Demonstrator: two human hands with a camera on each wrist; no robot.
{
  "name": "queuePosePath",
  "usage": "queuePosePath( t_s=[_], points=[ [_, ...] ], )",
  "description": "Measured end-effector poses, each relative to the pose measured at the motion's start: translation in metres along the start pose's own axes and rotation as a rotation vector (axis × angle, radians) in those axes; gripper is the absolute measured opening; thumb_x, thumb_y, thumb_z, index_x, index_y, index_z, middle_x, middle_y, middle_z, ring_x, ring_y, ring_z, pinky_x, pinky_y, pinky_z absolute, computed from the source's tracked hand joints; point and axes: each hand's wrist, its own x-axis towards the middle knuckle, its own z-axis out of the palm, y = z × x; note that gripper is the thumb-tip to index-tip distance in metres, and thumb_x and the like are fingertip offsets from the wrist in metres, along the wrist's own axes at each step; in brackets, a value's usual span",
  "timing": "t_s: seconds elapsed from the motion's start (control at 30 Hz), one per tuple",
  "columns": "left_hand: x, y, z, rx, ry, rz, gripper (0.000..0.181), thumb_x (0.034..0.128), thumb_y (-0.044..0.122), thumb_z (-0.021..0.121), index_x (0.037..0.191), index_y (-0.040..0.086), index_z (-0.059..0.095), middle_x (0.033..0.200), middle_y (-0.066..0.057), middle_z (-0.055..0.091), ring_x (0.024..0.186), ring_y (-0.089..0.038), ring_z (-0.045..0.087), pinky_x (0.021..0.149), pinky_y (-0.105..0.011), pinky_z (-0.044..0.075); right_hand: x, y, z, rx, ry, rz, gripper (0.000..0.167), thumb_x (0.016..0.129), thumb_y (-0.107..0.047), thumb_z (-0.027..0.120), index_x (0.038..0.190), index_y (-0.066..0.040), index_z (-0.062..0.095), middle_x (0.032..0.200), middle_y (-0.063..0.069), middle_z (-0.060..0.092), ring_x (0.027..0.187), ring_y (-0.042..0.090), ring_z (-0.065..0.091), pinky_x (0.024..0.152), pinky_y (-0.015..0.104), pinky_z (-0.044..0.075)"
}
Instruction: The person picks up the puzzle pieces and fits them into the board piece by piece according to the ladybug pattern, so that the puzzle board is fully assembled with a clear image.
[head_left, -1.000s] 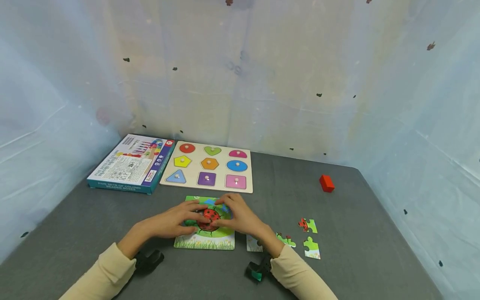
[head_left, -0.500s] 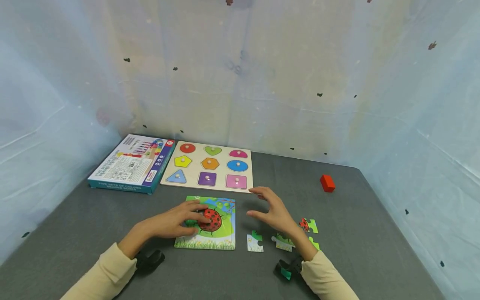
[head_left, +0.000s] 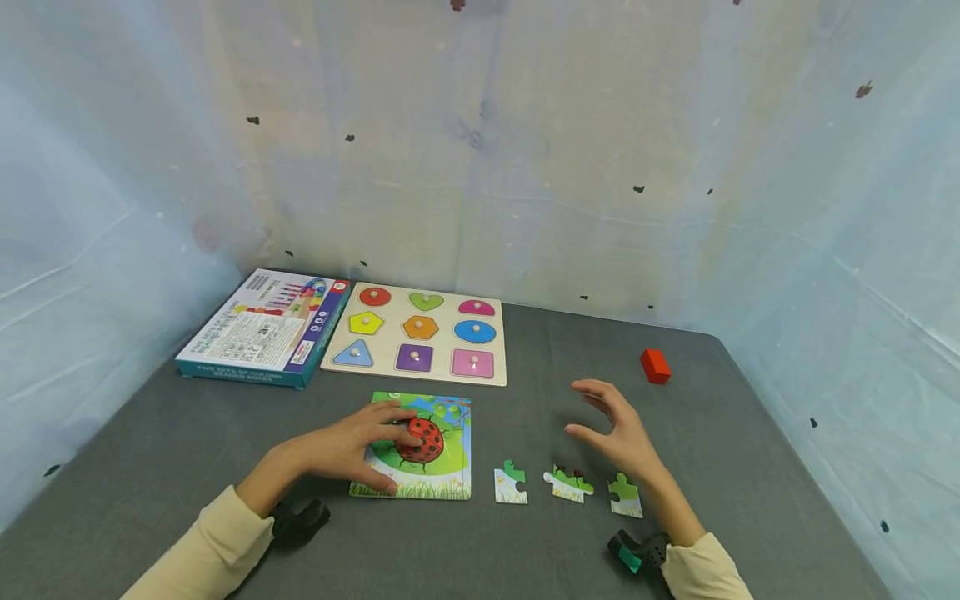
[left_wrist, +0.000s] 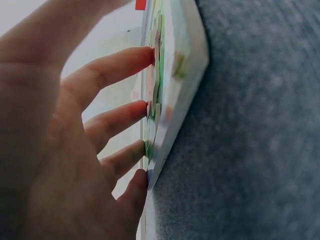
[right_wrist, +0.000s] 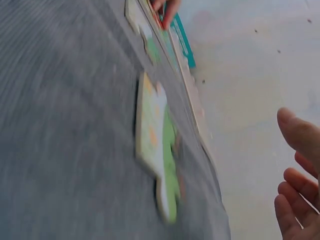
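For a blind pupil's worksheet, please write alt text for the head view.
A person's left grip rests on a ladybug jigsaw puzzle; the right grip, seemingly empty, hovers beyond three loose jigsaw pieces. Behind lie a Column Beaded Boxes package, a knobbed shape puzzle and a red block.

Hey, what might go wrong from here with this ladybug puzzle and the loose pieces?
The left hand rests on the puzzle, where a piece edge looks raised, so dragging the fingers might lift something out.

The right wrist camera is near the rightmost loose piece; a low sweep could knock it.

Three similar loose pieces lie in a row, so the right hand might pick the wrong one.
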Motion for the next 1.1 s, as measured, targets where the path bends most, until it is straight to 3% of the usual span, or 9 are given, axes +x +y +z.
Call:
queuePosePath(
  t_s=[0.13, 0.37, 0.5, 0.77, 0.87, 1.1],
  points=[
    [-0.001, 0.001, 0.0, 0.005, -0.002, -0.02, 0.064, 0.0727, 0.056, 0.072, 0.126, 0.023, 0.056, 0.146, -0.012, 0.032, 0.136, -0.042, 0.019, 0.1, -0.064, 0.025, -0.008, 0.01, -0.007, 0.015, 0.009, -0.014, 0.059, 0.07, 0.01, 0.075, 0.123, 0.012, 0.048, 0.122, 0.027, 0.048, 0.114, 0.034, 0.046, 0.1, 0.026, 0.038],
    [-0.001, 0.003, 0.002, -0.001, -0.012, -0.012, 0.065, 0.0733, 0.052, 0.073, 0.127, 0.021, 0.054, 0.147, -0.013, 0.029, 0.136, -0.043, 0.016, 0.101, -0.065, 0.022, -0.019, 0.018, -0.017, -0.006, -0.003, -0.045, 0.059, 0.069, 0.012, 0.075, 0.122, 0.012, 0.049, 0.121, 0.028, 0.048, 0.115, 0.027, 0.047, 0.1, 0.023, 0.037],
    [-0.001, 0.004, 0.001, 0.001, -0.014, -0.006, 0.065, 0.0742, 0.052, 0.072, 0.127, 0.02, 0.053, 0.147, -0.015, 0.029, 0.136, -0.045, 0.015, 0.1, -0.066, 0.022, -0.025, 0.021, -0.025, -0.029, -0.017, -0.03, 0.06, 0.069, 0.011, 0.075, 0.123, 0.011, 0.049, 0.122, 0.026, 0.049, 0.116, 0.022, 0.046, 0.1, 0.018, 0.035],
    [-0.002, 0.005, -0.001, 0.008, -0.019, -0.002, 0.064, 0.0746, 0.051, 0.072, 0.127, 0.02, 0.053, 0.146, -0.015, 0.029, 0.136, -0.045, 0.015, 0.1, -0.066, 0.022, -0.038, 0.03, -0.036, -0.111, -0.049, 0.012, 0.061, 0.069, 0.007, 0.077, 0.124, 0.01, 0.05, 0.124, 0.024, 0.049, 0.115, 0.024, 0.044, 0.096, 0.015, 0.035],
    [-0.001, 0.005, -0.001, 0.009, -0.019, 0.008, 0.064, 0.0748, 0.051, 0.072, 0.127, 0.02, 0.053, 0.146, -0.016, 0.03, 0.135, -0.046, 0.016, 0.1, -0.066, 0.022, -0.046, 0.041, -0.038, -0.153, -0.063, 0.052, 0.064, 0.069, 0.003, 0.078, 0.127, 0.006, 0.05, 0.126, 0.02, 0.048, 0.116, 0.02, 0.044, 0.093, 0.02, 0.038],
    [-0.002, 0.004, 0.0, -0.003, -0.026, -0.015, 0.064, 0.0737, 0.053, 0.072, 0.126, 0.022, 0.053, 0.147, -0.013, 0.029, 0.137, -0.045, 0.013, 0.101, -0.066, 0.021, -0.06, 0.065, -0.045, -0.214, -0.176, 0.19, 0.069, 0.075, -0.018, 0.078, 0.136, -0.01, 0.047, 0.131, 0.006, 0.044, 0.119, 0.013, 0.037, 0.089, 0.051, 0.039]
  ],
)
